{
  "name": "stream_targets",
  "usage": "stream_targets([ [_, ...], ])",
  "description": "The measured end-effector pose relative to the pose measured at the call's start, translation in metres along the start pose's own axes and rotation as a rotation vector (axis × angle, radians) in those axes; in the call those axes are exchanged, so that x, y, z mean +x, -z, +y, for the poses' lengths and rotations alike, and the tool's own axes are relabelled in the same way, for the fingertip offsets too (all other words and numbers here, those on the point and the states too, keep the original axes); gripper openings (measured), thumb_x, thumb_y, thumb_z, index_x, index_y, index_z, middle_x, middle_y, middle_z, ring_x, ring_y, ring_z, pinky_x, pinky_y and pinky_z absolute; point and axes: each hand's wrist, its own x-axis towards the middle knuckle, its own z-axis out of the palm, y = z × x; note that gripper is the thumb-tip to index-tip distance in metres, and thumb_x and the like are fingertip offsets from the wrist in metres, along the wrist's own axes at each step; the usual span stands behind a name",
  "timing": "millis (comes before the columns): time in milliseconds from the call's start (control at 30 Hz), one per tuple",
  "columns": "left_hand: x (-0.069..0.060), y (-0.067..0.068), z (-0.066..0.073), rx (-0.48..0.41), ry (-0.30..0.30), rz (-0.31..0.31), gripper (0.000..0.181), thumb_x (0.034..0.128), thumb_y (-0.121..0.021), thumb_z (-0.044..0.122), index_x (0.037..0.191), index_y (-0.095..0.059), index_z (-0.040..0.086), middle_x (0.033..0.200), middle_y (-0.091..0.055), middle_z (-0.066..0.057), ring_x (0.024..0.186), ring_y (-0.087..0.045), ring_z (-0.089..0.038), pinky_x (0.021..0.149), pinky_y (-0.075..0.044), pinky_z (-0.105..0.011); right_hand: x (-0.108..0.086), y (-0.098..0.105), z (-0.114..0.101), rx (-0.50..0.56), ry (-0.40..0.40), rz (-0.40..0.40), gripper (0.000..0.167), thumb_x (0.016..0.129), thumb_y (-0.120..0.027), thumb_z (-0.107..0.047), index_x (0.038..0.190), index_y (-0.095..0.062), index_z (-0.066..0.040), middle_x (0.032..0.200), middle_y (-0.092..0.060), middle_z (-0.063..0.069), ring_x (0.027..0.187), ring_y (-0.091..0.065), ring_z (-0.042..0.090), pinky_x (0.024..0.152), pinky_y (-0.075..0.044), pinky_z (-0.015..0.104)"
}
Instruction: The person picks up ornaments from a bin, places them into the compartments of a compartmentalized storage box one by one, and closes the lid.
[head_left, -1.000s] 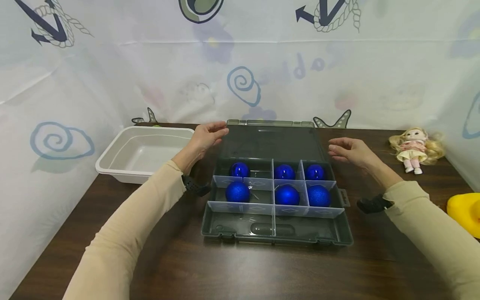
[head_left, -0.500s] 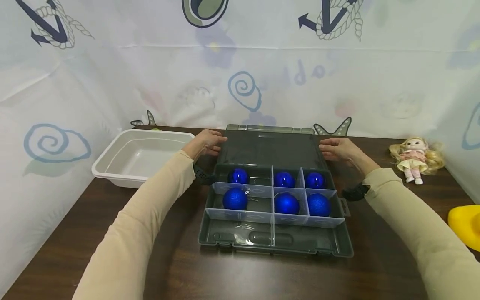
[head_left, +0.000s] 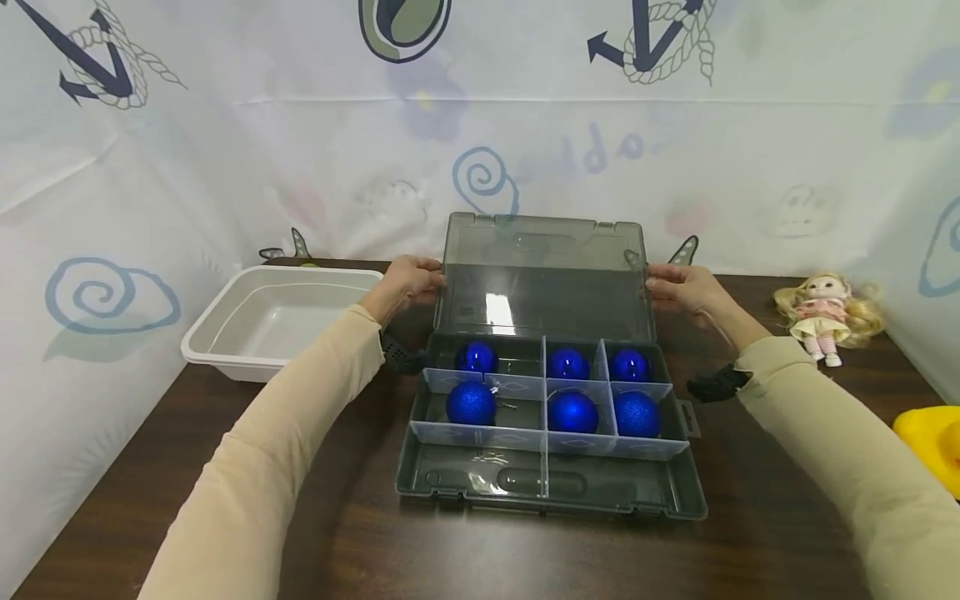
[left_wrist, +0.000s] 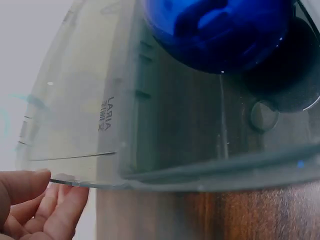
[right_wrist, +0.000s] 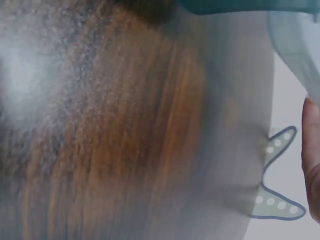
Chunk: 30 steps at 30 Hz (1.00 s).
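Note:
A smoky clear plastic compartment box [head_left: 615,504] sits on the dark wood table, its hinged lid [head_left: 540,287] tilted up at the back. My left hand [head_left: 405,287] pinches the lid's left edge; in the left wrist view the thumb [left_wrist: 30,185] lies on one side and the fingers behind. At the opposite edge my right hand [head_left: 690,293] holds the lid between thumb and fingers, mostly out of frame in the right wrist view. Several blue bauble balls sit in the back and middle compartments, among them a glittery one [head_left: 471,403] and a shiny one [head_left: 567,364].
To the left stands a white plastic basin [head_left: 240,367]. A blond doll [head_left: 823,317] lies at the back right, with a yellow object [head_left: 926,437] nearer at the right edge. A printed white curtain [head_left: 337,158] hangs behind the table.
Both hands have come in to the lid's side edges, the right hand moving left. The lid, lying back flat before, has tilted up. The baubles stay in their compartments.

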Motion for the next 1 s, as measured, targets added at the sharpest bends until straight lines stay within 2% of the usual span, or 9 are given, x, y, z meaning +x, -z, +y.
stream_targets([
  [100,-0.004,0.0,0.002,-0.013,-0.063,0.011,0.048,0.0941,-0.051,-0.002,0.141,-0.04,-0.002,0.137,-0.048,-0.02,0.122,-0.052,-0.032,0.098,-0.045,-0.042,-0.007,0.003,-0.006,0.049,0.047,0.008,0.062,0.097,-0.052,-0.015,0.145,-0.022,0.008,0.108,-0.056,-0.008,0.085,-0.061,-0.006,0.08,-0.052,0.017],
  [233,-0.01,0.003,0.003,0.057,-0.163,0.025,0.045,0.0935,-0.053,-0.001,0.137,-0.046,0.001,0.134,-0.05,-0.018,0.116,-0.054,-0.027,0.097,-0.046,-0.042,-0.016,0.005,-0.011,0.03,0.133,0.055,0.059,0.095,-0.054,-0.013,0.143,-0.027,0.008,0.095,-0.056,-0.017,0.083,-0.059,-0.007,0.074,-0.052,0.015],
  [433,-0.018,0.006,0.003,0.054,-0.332,0.058,0.044,0.0914,-0.056,-0.003,0.135,-0.049,-0.001,0.13,-0.053,-0.021,0.114,-0.055,-0.027,0.097,-0.046,-0.038,-0.026,0.006,-0.015,-0.085,0.325,0.184,0.037,0.094,-0.056,-0.008,0.128,-0.047,0.004,0.089,-0.056,-0.019,0.08,-0.054,-0.004,0.067,-0.049,0.012],
  [500,-0.021,0.006,0.003,0.044,-0.377,0.079,0.043,0.0908,-0.057,-0.002,0.134,-0.051,0.0,0.129,-0.056,-0.02,0.114,-0.056,-0.027,0.094,-0.048,-0.035,-0.029,0.006,-0.016,-0.072,0.372,0.208,0.029,0.093,-0.056,-0.006,0.122,-0.052,-0.003,0.09,-0.056,-0.018,0.079,-0.053,-0.003,0.064,-0.047,0.012],
  [567,-0.023,0.005,0.002,0.042,-0.42,0.106,0.042,0.0899,-0.059,-0.002,0.131,-0.054,0.001,0.127,-0.058,-0.019,0.114,-0.057,-0.027,0.09,-0.05,-0.028,-0.03,0.006,-0.016,-0.003,0.408,0.208,0.024,0.092,-0.057,-0.004,0.115,-0.055,-0.01,0.092,-0.057,-0.014,0.078,-0.055,-0.002,0.064,-0.048,0.012],
  [667,-0.025,0.003,0.001,0.035,-0.484,0.135,0.039,0.0884,-0.061,-0.002,0.127,-0.057,0.0,0.122,-0.061,-0.018,0.111,-0.06,-0.027,0.081,-0.051,-0.018,-0.033,0.005,-0.015,0.117,0.464,0.197,0.025,0.09,-0.057,0.002,0.109,-0.057,-0.015,0.094,-0.058,-0.007,0.076,-0.058,0.0,0.065,-0.051,0.013],
  [767,-0.027,0.0,-0.001,0.027,-0.548,0.161,0.037,0.0867,-0.062,-0.004,0.124,-0.059,-0.002,0.119,-0.062,-0.02,0.106,-0.063,-0.025,0.076,-0.05,-0.013,-0.035,0.006,-0.013,0.184,0.548,0.186,0.031,0.088,-0.056,0.011,0.107,-0.059,-0.013,0.094,-0.06,-0.004,0.074,-0.062,0.001,0.065,-0.053,0.014],
  [867,-0.029,-0.002,-0.001,0.025,-0.615,0.194,0.034,0.0846,-0.064,-0.006,0.119,-0.061,-0.006,0.115,-0.063,-0.023,0.1,-0.065,-0.022,0.075,-0.05,-0.013,-0.038,0.006,-0.012,0.201,0.637,0.182,0.034,0.085,-0.053,0.018,0.105,-0.06,-0.01,0.093,-0.062,-0.003,0.071,-0.064,0.003,0.064,-0.053,0.015],
  [1000,-0.032,-0.004,-0.003,0.055,-0.715,0.231,0.026,0.0812,-0.066,-0.009,0.107,-0.064,-0.01,0.107,-0.066,-0.025,0.097,-0.067,-0.028,0.073,-0.05,-0.012,-0.043,0.006,-0.012,0.126,0.728,0.213,0.034,0.083,-0.053,0.02,0.1,-0.058,-0.009,0.093,-0.064,-0.004,0.069,-0.066,0.003,0.063,-0.053,0.014],
])
